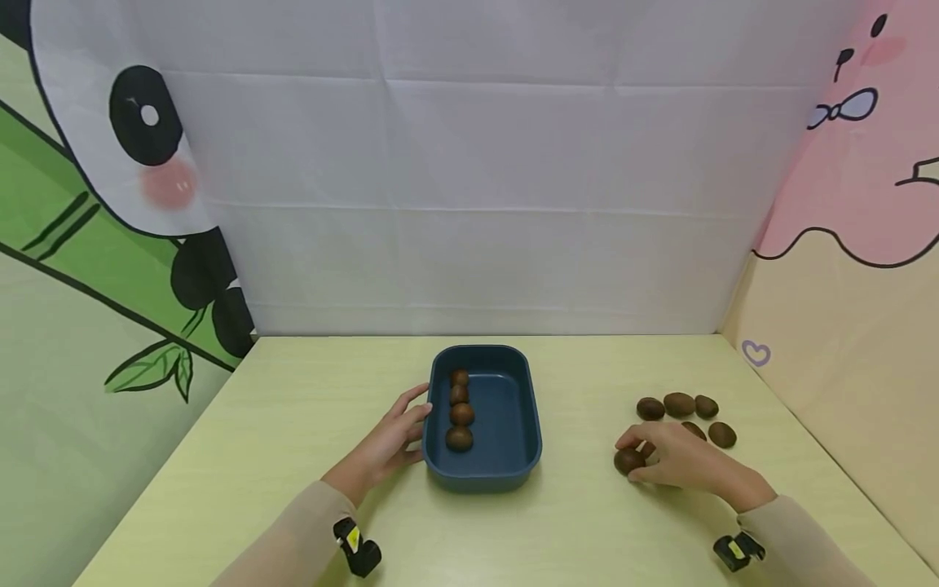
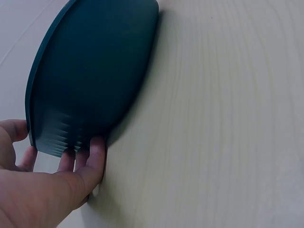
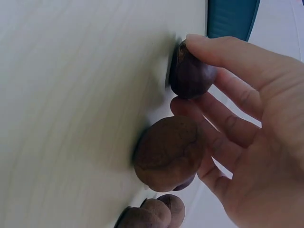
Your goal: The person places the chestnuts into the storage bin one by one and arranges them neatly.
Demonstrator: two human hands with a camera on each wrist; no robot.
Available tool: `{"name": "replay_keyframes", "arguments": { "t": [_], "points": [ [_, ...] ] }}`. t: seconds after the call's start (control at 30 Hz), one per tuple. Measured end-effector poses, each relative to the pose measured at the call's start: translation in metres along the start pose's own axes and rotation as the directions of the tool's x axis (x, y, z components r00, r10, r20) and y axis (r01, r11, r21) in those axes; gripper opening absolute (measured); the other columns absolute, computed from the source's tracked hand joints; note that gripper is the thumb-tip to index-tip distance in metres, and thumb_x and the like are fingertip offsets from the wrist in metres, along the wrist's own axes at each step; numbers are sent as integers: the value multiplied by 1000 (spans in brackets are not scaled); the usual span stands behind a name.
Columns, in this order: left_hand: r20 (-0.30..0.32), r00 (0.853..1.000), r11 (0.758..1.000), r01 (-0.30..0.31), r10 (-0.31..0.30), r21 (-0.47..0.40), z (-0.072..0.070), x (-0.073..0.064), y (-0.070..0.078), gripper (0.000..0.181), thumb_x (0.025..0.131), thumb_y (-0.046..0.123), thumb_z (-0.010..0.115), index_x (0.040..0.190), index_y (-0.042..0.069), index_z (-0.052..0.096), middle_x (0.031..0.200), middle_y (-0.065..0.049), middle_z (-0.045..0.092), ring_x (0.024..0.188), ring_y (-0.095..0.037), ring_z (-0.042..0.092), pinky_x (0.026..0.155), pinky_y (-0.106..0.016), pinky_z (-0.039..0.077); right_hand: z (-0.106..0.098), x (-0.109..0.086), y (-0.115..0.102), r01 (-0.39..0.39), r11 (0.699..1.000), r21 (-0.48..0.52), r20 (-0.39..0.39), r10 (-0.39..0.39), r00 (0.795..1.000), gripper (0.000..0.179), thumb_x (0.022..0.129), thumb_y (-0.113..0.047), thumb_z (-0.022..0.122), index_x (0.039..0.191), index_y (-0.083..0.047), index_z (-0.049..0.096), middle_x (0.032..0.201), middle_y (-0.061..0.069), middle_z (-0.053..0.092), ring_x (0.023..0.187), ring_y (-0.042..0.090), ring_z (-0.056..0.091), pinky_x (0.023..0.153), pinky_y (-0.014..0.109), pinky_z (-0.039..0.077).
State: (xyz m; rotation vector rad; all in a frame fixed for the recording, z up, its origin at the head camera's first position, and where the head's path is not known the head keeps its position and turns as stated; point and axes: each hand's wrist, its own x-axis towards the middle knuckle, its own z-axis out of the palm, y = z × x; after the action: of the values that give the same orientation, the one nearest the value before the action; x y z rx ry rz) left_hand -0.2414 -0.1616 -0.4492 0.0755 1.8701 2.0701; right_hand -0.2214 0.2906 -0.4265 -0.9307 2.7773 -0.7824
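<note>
My right hand (image 1: 678,456) pinches a dark brown chestnut (image 1: 629,461) between thumb and fingers at the table's right. In the right wrist view this chestnut (image 3: 192,73) sits at the thumb tip, low against the table. A larger, cracked brown chestnut (image 3: 168,149) lies right beside the fingers. On the left, my left hand (image 1: 392,440) rests its fingertips against the outer left side of a dark blue tray (image 1: 506,424). Several chestnuts (image 1: 461,414) stand in a column along the tray's left inside. In the left wrist view the fingers touch the tray's outer wall (image 2: 85,95).
Several more chestnuts (image 1: 679,404) lie in loose rows behind and right of my right hand, one partly hidden by it. The pale wooden table (image 1: 579,530) meets a white backdrop (image 1: 484,204) behind. Printed cartoon panels stand at both sides.
</note>
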Motion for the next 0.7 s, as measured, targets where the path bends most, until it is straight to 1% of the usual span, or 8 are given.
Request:
{"name": "replay_keyframes", "arguments": {
  "t": [0.23, 0.5, 0.7],
  "points": [
    [0, 1000, 1000, 1, -1, -3, 0, 0, 1, 55, 109, 29, 42, 159, 24, 19, 143, -24, 51, 123, -30, 59, 90, -46, 50, -1, 2, -2, -21, 1000, 7, 12, 21, 1000, 38, 82, -22, 84, 115, -11, 70, 106, -5, 69, 87, 12, 66, 70, 27, 53],
    [4, 1000, 1000, -2, 2, -7, 0, -1, 1, 55, 109, 29, 42, 159, 23, 19, 143, -24, 50, 122, -29, 59, 90, -46, 50, -1, 5, -6, -13, 1000, -9, 24, 13, 1000, 37, 81, -20, 84, 114, -12, 71, 104, -7, 68, 87, 11, 65, 69, 26, 53],
    [0, 1000, 1000, -2, 2, -8, 1, -1, 2, 57, 109, 30, 45, 159, 23, 19, 142, -24, 51, 121, -29, 60, 89, -46, 51, -8, 12, -17, 43, 996, -74, 8, -42, 999, 35, 84, -18, 81, 117, -11, 70, 107, -8, 68, 91, 8, 64, 75, 30, 54]
  ]
}}
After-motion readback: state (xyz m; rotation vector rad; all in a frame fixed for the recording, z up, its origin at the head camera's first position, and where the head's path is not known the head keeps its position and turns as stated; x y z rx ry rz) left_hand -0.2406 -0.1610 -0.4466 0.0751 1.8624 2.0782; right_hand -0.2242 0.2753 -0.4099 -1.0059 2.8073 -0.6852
